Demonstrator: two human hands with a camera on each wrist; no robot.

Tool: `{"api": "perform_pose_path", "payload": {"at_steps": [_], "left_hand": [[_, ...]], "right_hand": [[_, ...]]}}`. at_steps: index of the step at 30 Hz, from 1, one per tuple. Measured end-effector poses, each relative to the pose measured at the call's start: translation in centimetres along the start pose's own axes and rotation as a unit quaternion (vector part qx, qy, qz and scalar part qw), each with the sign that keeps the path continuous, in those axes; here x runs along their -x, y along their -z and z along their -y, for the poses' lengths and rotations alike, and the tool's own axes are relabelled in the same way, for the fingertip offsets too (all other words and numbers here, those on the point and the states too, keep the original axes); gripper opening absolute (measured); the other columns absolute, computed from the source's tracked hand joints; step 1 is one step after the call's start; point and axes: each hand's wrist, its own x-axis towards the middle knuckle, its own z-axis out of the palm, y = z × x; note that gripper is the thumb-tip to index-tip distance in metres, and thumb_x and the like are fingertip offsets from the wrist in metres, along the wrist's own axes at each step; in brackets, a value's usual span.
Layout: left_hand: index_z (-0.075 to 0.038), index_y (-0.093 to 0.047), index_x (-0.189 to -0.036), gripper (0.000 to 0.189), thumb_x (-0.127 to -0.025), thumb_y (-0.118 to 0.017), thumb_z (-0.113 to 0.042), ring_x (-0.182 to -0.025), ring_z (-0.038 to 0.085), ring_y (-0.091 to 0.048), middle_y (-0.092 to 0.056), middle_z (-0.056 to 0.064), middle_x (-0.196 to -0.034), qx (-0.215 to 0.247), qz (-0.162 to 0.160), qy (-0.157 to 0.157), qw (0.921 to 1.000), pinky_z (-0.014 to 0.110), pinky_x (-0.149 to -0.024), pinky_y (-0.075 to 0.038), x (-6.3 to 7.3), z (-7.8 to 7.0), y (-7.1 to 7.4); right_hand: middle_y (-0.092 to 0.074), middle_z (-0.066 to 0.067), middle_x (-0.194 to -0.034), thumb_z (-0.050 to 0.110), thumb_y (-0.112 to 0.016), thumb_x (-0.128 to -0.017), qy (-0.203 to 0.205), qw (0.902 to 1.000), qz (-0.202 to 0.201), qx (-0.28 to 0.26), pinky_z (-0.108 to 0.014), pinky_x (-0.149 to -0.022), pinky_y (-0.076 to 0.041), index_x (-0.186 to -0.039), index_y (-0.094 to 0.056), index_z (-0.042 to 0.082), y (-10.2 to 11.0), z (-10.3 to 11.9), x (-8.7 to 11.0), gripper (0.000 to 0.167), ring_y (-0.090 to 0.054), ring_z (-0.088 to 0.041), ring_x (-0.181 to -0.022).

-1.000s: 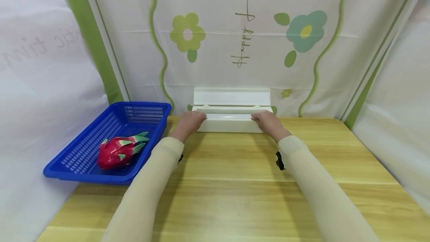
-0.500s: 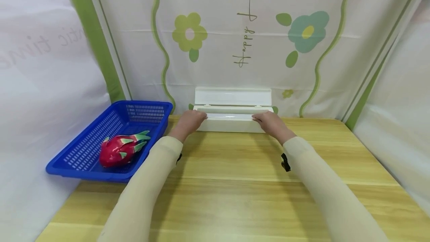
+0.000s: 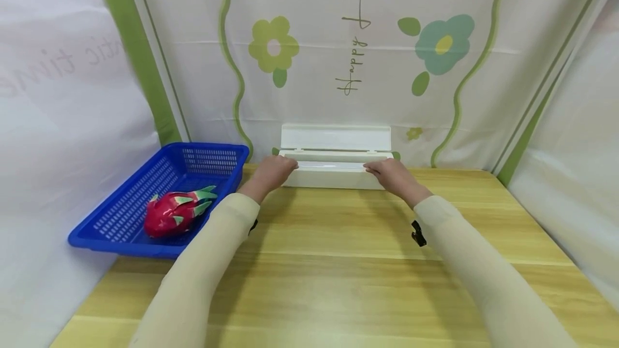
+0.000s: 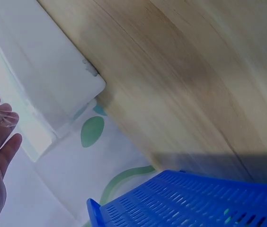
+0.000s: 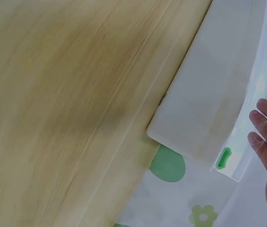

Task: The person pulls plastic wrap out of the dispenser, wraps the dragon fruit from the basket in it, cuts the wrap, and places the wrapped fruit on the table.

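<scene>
A long white cling film dispenser (image 3: 333, 179) lies at the table's back edge, its lid (image 3: 336, 137) raised against the curtain. My left hand (image 3: 273, 171) is at the dispenser's left end, and thin clear film (image 4: 4, 118) shows pinched at its fingertips in the left wrist view. At the opposite end, my right hand (image 3: 390, 174) also pinches the clear film, stretched across the opening. The right wrist view shows a small green piece (image 5: 223, 158) at the dispenser's end. The roll inside is hidden.
To the left, a blue plastic basket (image 3: 121, 254) holds a red dragon fruit (image 3: 169, 215) with green tips. Under everything is a wood-grain table (image 3: 329, 273). A printed white curtain (image 3: 319, 101) hangs right behind the dispenser, and more sheeting encloses both sides.
The right forearm and wrist have swung slightly outward to the right, and the left wrist slightly left. Both hands keep their pinch at the dispenser, which has stayed in place.
</scene>
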Motion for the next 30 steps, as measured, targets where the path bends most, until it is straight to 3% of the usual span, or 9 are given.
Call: {"api": "perform_pose_path", "payload": {"at_steps": [13, 24, 30], "left_hand": [[-0.006, -0.071, -0.093, 0.023, -0.101, -0.054, -0.019, -0.07, 0.023, -0.067, -0.071, 0.008, -0.083, -0.002, 0.049, -0.004, 0.9988, 0.038, -0.068, -0.057, 0.1, -0.3, 1.3], [-0.006, -0.071, -0.09, 0.02, -0.099, -0.057, -0.017, -0.058, 0.016, -0.06, -0.069, 0.006, -0.076, -0.002, 0.03, -0.025, 0.9993, 0.035, -0.062, -0.057, 1.1, -0.7, 2.4], [-0.006, -0.068, -0.082, 0.025, -0.1, -0.056, -0.018, -0.054, 0.016, -0.057, -0.066, 0.005, -0.069, -0.01, 0.014, -0.038, 0.9991, 0.035, -0.057, -0.055, 1.6, -0.9, 3.0]], "right_hand": [[-0.07, -0.017, -0.106, 0.01, -0.059, -0.097, 0.024, 0.9995, 0.01, 0.017, -0.045, -0.083, -0.054, -0.116, -0.068, -0.003, 0.8, 0.2, 0.8, 0.024, -0.068, -0.032, -0.092], [-0.071, -0.016, -0.101, 0.01, -0.059, -0.097, 0.056, 0.9978, 0.016, 0.033, -0.044, -0.08, -0.055, -0.116, -0.068, -0.003, 1.8, 0.8, 1.3, 0.025, -0.069, -0.031, -0.086], [-0.072, -0.015, -0.093, 0.006, -0.064, -0.093, 0.107, 0.9925, -0.021, 0.056, -0.041, -0.073, -0.056, -0.111, -0.069, -0.003, 1.9, 1.0, 1.8, 0.021, -0.07, -0.029, -0.08]]}}
